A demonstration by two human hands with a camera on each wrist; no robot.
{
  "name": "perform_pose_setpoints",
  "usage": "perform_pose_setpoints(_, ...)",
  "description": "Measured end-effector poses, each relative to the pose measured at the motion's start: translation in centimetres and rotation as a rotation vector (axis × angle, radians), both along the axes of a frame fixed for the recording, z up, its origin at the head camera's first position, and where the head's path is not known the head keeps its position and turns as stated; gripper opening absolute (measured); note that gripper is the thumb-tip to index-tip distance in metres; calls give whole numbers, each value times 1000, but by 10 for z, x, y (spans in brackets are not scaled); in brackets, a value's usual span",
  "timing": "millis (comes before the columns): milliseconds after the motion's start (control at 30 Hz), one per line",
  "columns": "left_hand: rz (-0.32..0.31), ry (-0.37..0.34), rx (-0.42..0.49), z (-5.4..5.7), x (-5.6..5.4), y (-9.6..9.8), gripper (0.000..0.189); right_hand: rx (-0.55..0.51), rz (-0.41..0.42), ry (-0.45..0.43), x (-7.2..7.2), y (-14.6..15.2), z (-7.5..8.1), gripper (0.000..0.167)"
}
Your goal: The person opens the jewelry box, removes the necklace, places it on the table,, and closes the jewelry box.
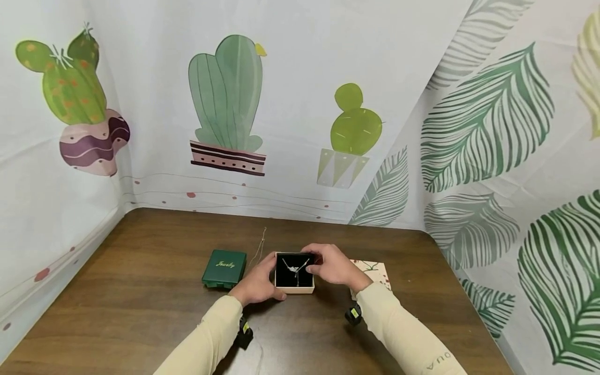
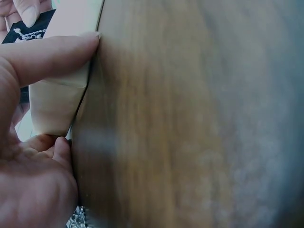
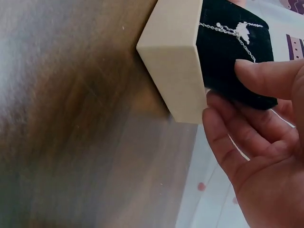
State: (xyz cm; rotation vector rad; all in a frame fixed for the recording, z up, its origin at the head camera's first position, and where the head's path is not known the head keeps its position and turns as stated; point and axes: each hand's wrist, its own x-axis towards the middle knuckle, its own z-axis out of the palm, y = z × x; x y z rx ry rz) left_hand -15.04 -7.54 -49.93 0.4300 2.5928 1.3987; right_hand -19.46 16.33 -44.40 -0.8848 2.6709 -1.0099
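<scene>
A silver necklace (image 1: 294, 269) is seen laid across a black insert (image 1: 283, 280), its pendant near the middle and a short tail hanging toward the near edge. The insert is set in the mouth of a cream cardboard jewelry box (image 1: 294, 290), which stands toward the far middle of the wooden table (image 1: 154, 271). By the look of it, the necklace has been mounted; whether the insert is fully seated cannot be told, and no cover is on the box.

The box is gripped at its left by the left hand (image 1: 257, 281), the thumb laid along the near wall and the fingers curled around the corner. At the right, the insert's edge is pinched by the right hand (image 1: 330, 264), thumb on the black face and fingers underneath; whether the box wall is also caught cannot be told.

To the left, a closed green jewelry box (image 1: 225, 266) with gold lettering is placed, and a fine chain (image 1: 261, 245) is stretched between it and the cream box. To the right, a floral-patterned square (image 1: 377, 269), possibly the lid, is partly blocked by the right sleeve (image 1: 398, 323). Beyond the table, a cactus-printed cloth (image 1: 295, 67) is hung.
</scene>
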Motion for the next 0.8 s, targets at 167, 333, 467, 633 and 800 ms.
perform_pose_setpoints(167,-2,0,6,-1,-1,1,98,-88,-12,-61,0,1,-1,32)
perform_pose_setpoints(333,0,13,-1,0,-1,2,102,-113,-17,-91,0,2,0,31)
perform_pose_setpoints(467,-11,18,5,-1,-1,3,106,-134,-29,-109,-1,4,2,31)
perform_pose_setpoints(633,-31,27,8,0,0,3,109,-168,-24,-94,-4,8,9,32)
perform_pose_setpoints(800,-44,11,-29,2,-1,0,107,-184,-37,-111,-7,9,19,34)
